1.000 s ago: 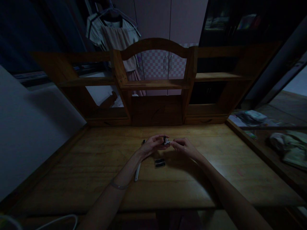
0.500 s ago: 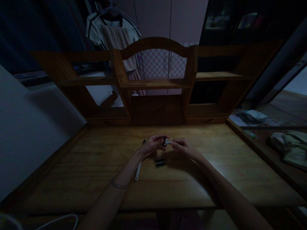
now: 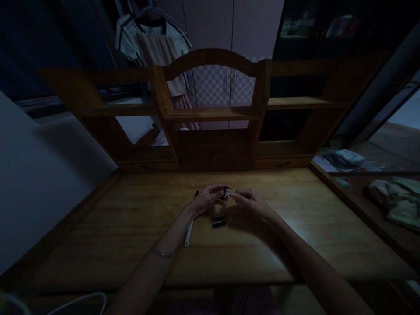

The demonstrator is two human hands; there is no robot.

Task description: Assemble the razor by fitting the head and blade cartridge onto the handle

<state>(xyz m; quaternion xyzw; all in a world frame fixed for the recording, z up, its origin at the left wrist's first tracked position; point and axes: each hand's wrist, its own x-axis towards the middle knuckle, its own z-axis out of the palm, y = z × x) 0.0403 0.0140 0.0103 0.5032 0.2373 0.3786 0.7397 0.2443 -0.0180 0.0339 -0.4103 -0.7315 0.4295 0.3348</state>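
Observation:
Between my hands, just above the desk, is a small black and silver piece (image 3: 226, 192); its exact kind is too small and dark to tell. My left hand (image 3: 208, 199) grips its black part between thumb and fingers. On the other side, my right hand (image 3: 247, 198) pinches with thumb and forefinger at the silver end. A slim white handle (image 3: 188, 235) with a dark far end lies on the desk, partly hidden under my left hand and forearm. Nearer me than the hands, two short black pieces (image 3: 219, 222) rest side by side.
The wooden desk (image 3: 131, 218) carries a hutch of shelves (image 3: 213, 114) along its back edge. A white wall (image 3: 42, 175) stands at the left. Off to the right are folded cloth (image 3: 405, 201) and a plastic-wrapped bundle (image 3: 349, 158). A white cable (image 3: 82, 299) loops at lower left.
The small piece has turned slightly between my fingers, and more of its silver part shows. Both hands stay in nearly the same place.

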